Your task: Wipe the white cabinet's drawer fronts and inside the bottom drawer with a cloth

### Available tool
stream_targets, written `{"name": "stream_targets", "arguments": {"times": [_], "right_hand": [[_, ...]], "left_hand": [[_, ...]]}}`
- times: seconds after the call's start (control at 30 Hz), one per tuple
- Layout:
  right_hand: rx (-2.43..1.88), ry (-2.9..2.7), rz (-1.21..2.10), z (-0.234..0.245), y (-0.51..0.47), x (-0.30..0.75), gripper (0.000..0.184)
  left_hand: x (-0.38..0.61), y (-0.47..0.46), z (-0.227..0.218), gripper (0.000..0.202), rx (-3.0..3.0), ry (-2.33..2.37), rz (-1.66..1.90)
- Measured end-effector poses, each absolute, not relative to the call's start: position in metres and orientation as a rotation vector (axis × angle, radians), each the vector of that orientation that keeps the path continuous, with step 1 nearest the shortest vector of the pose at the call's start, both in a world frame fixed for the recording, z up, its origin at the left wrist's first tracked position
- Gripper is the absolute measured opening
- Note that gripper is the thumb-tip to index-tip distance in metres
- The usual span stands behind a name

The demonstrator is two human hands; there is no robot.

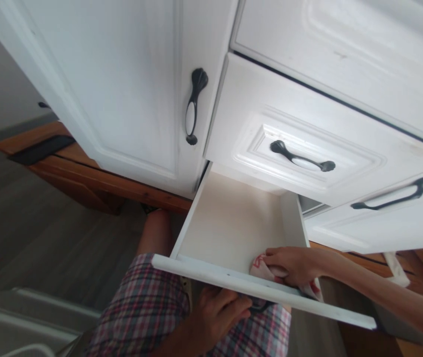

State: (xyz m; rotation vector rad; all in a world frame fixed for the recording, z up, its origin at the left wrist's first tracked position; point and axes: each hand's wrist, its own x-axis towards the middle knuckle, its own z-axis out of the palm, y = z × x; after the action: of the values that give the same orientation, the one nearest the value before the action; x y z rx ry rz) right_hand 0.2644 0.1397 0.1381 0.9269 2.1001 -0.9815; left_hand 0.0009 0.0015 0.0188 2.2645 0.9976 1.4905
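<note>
A white drawer (pixel 230 223) is pulled out from the cabinet, its pale bottom showing. Inside its front right corner, my right hand (pixel 296 265) is closed on a white cloth (pixel 259 267) with red markings, pressed against the drawer's bottom close to the front panel. Part of the cloth is hidden under my fingers. On the outer side of the drawer front (pixel 211 274), my left hand (pixel 221 312) has its fingers curled at the dark drawer handle (pixel 261 304), which shows only in part below the panel's edge.
Above is a shut drawer with a dark handle (pixel 302 157); a cabinet door (pixel 140 89) stands to its left. Another handled front (pixel 397 193) is at the right. Wooden furniture (pixel 85 173) lies behind on the left. My legs in plaid shorts (pixel 137 302) are beneath the drawer.
</note>
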Motion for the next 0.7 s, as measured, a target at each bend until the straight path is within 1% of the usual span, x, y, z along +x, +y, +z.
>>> {"name": "stream_targets", "arguments": {"times": [0.17, 0.33, 0.4, 0.47, 0.57, 0.63, 0.7], "right_hand": [[0.823, 2.268, -1.291, 0.122, 0.153, 0.218, 0.038], [0.888, 2.336, -1.787, 0.110, 0.155, 0.130, 0.033], [1.089, 2.279, -1.998, 0.099, 0.149, 0.103, 0.033], [1.426, 2.119, -2.228, 0.086, 0.141, 0.086, 0.034], [1.878, 1.736, -2.558, 0.071, 0.137, 0.075, 0.043], [2.063, 1.639, -2.701, 0.066, 0.149, 0.071, 0.049], [2.298, 1.715, -2.729, 0.064, 0.177, 0.064, 0.050]], "left_hand": [[0.003, 0.002, 0.015, 0.035, 2.253, 0.995, 1.516], [0.004, 0.003, 0.008, 0.032, 2.266, 0.964, 1.531], [0.003, 0.003, 0.009, 0.032, 2.278, 0.969, 1.521], [0.002, 0.002, 0.012, 0.030, 2.270, 0.990, 1.488], [0.001, -0.001, 0.017, 0.028, 2.242, 1.009, 1.454], [0.002, -0.002, 0.018, 0.028, 2.240, 1.013, 1.451], [0.003, -0.003, 0.015, 0.030, 2.249, 1.015, 1.456]]}}
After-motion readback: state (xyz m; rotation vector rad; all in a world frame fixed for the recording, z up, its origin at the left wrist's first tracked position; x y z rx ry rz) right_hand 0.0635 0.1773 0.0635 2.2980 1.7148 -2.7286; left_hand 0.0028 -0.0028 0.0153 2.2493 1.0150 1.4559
